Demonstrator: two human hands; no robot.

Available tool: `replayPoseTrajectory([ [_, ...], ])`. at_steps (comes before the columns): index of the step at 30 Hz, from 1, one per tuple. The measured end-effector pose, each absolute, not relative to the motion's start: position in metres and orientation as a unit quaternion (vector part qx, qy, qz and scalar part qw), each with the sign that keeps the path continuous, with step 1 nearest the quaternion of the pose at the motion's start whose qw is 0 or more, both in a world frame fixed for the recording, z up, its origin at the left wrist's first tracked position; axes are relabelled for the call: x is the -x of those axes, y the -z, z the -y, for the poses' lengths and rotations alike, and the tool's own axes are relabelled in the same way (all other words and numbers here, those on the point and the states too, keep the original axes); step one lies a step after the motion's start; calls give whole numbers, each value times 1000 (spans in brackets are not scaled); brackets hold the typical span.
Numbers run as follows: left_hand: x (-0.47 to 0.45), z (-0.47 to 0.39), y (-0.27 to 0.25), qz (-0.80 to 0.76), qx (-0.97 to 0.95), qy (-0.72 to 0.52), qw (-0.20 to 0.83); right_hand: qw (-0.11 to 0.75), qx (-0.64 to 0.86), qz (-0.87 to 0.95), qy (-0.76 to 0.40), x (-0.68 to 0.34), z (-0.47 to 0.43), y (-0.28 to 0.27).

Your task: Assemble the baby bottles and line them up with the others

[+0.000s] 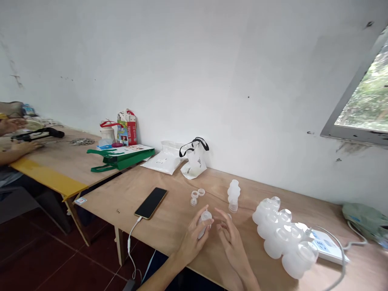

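Observation:
My left hand (pixel 194 234) is closed around a small translucent white plastic bottle (pixel 205 220), held just above the table near its front edge. My right hand (pixel 229 239) is beside it, fingers stretched out and apart, with no object seen in it. Part of a small clear piece (pixel 229 216) shows behind the right fingers. Beyond the hands lie several small clear plastic rings (pixel 194 194). A bumpy translucent bottle-like piece (pixel 234 194) lies further back, a clear round part at its near end. Several translucent white rounded bottles (pixel 279 230) are bunched together on the right.
A phone (pixel 150 203) on a white cable lies left of my hands. White bags (pixel 165 157) and a green bag (pixel 130 159) are by the wall. Behind the bottles is a power strip (pixel 327 245) with a grey cord. Another person's arm (pixel 18 151) rests on the far-left table.

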State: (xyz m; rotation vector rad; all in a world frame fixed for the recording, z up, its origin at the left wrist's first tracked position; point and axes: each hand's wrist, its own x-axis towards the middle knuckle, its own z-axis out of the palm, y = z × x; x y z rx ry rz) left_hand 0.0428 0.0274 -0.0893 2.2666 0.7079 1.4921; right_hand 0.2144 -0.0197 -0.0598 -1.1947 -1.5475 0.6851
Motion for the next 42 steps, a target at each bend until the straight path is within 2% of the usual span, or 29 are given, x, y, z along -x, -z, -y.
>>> replayPoseTrajectory([
  [5, -41, -24, 87, -218, -841, -464, 173, 474, 507, 670, -265, -211, 26, 45],
  [12, -37, -21, 83, -176, -859, -434, 209, 500, 511, 650, -258, -216, 21, 47],
  [16, -42, -20, 88, -242, -779, -499, 292, 526, 506, 604, -320, -222, 17, 52],
  [21, -44, -25, 85, -348, -761, -410, 362, 528, 477, 589, -384, -229, 17, 49],
  [27, -45, -28, 80, -366, -764, -392, 358, 535, 453, 581, -413, -234, 17, 40],
  [36, -45, -29, 85, -356, -788, -386, 321, 487, 488, 608, -393, -253, 19, 40],
  [42, -44, -26, 83, -357, -802, -373, 301, 488, 459, 632, -388, -256, 23, 35],
])
